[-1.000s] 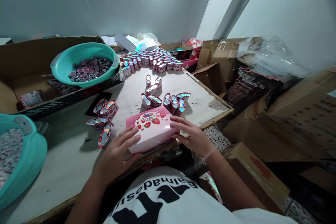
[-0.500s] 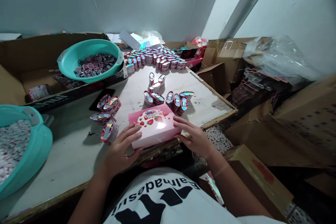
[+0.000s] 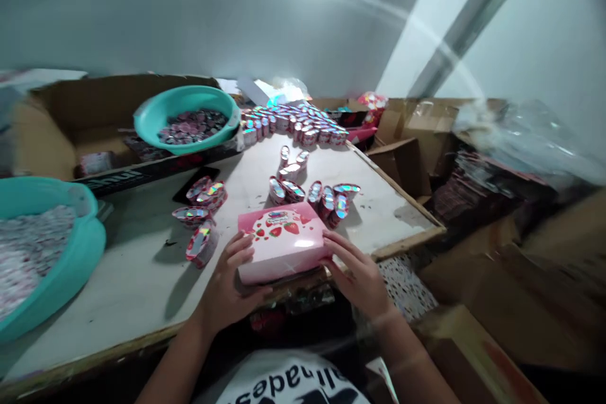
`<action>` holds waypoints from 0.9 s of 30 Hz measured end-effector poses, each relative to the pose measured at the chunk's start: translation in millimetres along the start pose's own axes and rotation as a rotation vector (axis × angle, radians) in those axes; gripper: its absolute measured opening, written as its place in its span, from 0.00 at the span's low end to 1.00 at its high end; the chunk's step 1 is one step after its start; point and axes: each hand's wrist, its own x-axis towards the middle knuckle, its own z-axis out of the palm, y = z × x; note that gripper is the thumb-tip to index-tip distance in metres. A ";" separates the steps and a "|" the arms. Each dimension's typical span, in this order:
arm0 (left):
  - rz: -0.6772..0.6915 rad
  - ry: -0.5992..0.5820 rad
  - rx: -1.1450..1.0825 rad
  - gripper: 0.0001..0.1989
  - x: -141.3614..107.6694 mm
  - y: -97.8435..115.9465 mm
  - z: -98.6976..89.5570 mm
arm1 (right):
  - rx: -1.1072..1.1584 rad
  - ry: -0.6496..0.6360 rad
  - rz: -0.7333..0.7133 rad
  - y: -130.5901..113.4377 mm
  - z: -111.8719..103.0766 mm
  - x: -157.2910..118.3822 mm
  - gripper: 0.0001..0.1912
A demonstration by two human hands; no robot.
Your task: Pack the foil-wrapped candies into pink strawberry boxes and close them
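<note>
A pink and white carton (image 3: 284, 243) printed with strawberries lies at the front edge of the table, its printed face up. My left hand (image 3: 231, 284) holds the left end, fingers over the top edge and thumb low at the front. At the opposite end my right hand (image 3: 357, 274) grips the carton, fingers on top and thumb against the side. Just behind it stand several small oval packs with shiny tops (image 3: 327, 199). More such packs (image 3: 202, 243) sit to the left of my left hand. What is inside the carton is hidden.
Turquoise tubs hold small pieces, one at the left (image 3: 95, 252) and one (image 3: 189, 150) resting on an open cardboard box (image 3: 61, 107). Rows of packs (image 3: 293, 123) fill the table's far end. Cardboard boxes (image 3: 402, 164) and clear plastic stand right of the wooden table edge (image 3: 411, 243).
My head view has tilted up, so the scene sits lower and slightly right. Both hands stay on the carton, my left thumb now farther from its front side.
</note>
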 end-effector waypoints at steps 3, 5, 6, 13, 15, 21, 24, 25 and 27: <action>0.011 0.032 0.003 0.34 -0.7 0.3 3.9 | -0.028 0.026 -0.038 1.6 1.7 -4.1 0.27; -0.003 0.051 0.000 0.36 -0.6 0.0 5.2 | -0.029 0.062 -0.002 6.9 5.3 -8.6 0.29; -0.019 0.058 -0.003 0.39 -1.1 -0.5 5.6 | -0.020 0.087 0.051 10.3 7.9 -11.3 0.31; -0.197 0.092 -0.029 0.46 -7.6 -3.2 7.0 | -0.027 0.105 0.005 22.6 21.1 -23.0 0.09; -0.285 0.110 -0.067 0.46 -6.5 -4.3 6.3 | -0.045 0.101 -0.048 20.3 23.6 -19.1 0.07; -0.509 0.129 -0.196 0.34 1.2 -6.6 3.1 | 0.009 0.101 -0.030 14.2 37.4 -9.5 0.06; -0.535 0.151 -0.194 0.29 0.7 -7.9 4.5 | 0.045 0.157 0.052 7.3 42.5 -12.0 0.06; -0.548 0.157 -0.194 0.28 -0.4 -9.0 5.5 | 0.063 0.173 0.085 4.0 43.3 -13.0 0.05; -0.557 0.161 -0.212 0.27 -3.0 -13.1 8.1 | 0.111 0.175 0.155 -2.4 43.7 -14.2 0.05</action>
